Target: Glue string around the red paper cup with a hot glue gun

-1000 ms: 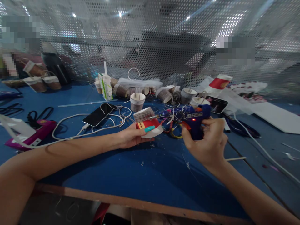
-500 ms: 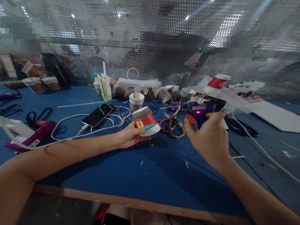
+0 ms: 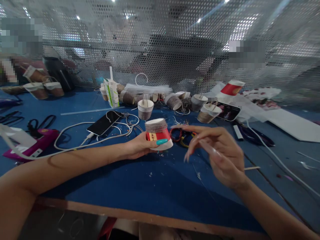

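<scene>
While the left hand (image 3: pixel 140 146) rests on the blue surface (image 3: pixel 155 186), it grasps a small paper cup (image 3: pixel 158 133) that stands upside down, with the wide white rim at the bottom. This cup has a red band with a yellow mark, and brown string is wound around its upper part. The thumb with a turquoise nail lies across the red band.

To the right of the cup, the right hand (image 3: pixel 220 153) hangs above the surface with the fingers spread and loose; it holds nothing and it is blurred. Its fingertips are near the cup but apart from it.

Just behind this hand lie scissors (image 3: pixel 183 136) with red and yellow handles, partly hidden by the fingers. Further back stands a string-wrapped cup (image 3: pixel 145 109) with its mouth up, and beside it lie more such cups on their sides. A black phone (image 3: pixel 104 122) lies to the left of the cup, with a white cable (image 3: pixel 75 140) curling around it. A second phone (image 3: pixel 228 111) lies to the right, its screen lit. A green and white drink carton (image 3: pixel 111 91) stands at the back, in front of the perforated metal screen (image 3: pixel 160 43). A magenta tool (image 3: pixel 37 141) lies at the far left.
</scene>
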`<state>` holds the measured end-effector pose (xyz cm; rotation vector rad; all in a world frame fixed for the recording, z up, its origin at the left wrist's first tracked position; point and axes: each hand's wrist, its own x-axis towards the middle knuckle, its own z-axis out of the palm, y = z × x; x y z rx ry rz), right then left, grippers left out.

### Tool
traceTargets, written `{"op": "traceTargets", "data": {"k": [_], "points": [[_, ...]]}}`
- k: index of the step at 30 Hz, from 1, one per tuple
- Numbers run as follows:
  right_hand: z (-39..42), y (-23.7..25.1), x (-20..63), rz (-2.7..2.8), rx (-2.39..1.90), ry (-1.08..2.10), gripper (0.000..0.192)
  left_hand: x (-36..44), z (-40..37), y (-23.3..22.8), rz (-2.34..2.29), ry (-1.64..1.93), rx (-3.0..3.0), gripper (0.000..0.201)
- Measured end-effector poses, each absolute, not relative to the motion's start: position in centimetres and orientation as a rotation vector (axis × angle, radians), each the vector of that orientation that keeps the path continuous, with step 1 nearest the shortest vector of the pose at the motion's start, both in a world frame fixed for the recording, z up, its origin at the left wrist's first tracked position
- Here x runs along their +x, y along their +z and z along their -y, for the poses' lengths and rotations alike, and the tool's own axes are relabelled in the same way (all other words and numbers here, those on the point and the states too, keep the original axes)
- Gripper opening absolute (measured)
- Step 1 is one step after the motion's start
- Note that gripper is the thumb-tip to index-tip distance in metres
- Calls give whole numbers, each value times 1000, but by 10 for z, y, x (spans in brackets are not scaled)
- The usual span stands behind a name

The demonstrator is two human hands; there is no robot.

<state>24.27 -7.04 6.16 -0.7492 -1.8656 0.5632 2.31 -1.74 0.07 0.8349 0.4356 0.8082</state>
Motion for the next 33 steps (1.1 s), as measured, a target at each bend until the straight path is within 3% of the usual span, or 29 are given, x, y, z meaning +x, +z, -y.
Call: {"op": "traceTargets", "data": {"k": [3,6,10,17,22,28,33], "points": [[80,59,234,1824,-712,1130,23,24,19,1,-408,805,871,67],[78,59,229,1725,-764,1303,34,24,19,1,-386,802,906,66],[68,64,230,1535,-821,1359,37,22,19,1,-408,783,912,69],[59,66,234,1339,-905,1145,32,24,20,3,-429,803,888,65],[68,70,229,1538,-816,1429,32,27,24,8,-406,806,895,63],[61,69,231,1337,-930,1311,32,24,23,8,-443,788,866,58],[63,66,235,1384,-675,1551,31,23,21,7,-446,783,893,61]]}}
